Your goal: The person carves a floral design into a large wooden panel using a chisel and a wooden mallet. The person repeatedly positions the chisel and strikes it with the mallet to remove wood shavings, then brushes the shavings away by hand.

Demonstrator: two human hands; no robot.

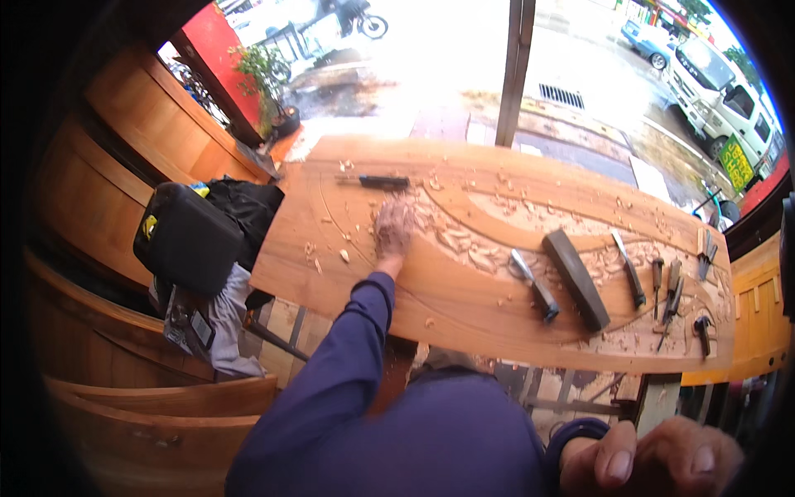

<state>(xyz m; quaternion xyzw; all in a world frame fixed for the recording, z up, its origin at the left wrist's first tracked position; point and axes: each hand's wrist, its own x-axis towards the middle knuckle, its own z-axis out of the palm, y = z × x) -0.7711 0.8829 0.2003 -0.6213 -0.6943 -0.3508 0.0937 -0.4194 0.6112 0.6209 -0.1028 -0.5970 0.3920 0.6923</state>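
Note:
A large reddish-brown wooden panel (pixel 348 290) with carved leaf relief and curved grooves lies in front of me. My left hand (pixel 395 225) reaches forward and rests on its left part with the fingers stretched out, at the edge of the carving (pixel 468 248). Just beyond those fingers lies a dark-handled chisel (pixel 385 181). Close to the camera at the lower right is my right hand (pixel 654 460), off the panel. Its fingers are loosely bent and apart, and nothing shows between them. Wood chips (pixel 344 256) are scattered over the panel.
On the panel's right half lie a long dark block (pixel 577 282), chisels (pixel 534 286) (pixel 629 269) and several smaller carving tools (pixel 672 298). A black case (pixel 189 236) stands left of the panel, beside wooden boards (pixel 157 116). A post (pixel 515 74) rises beyond the far edge, before the street.

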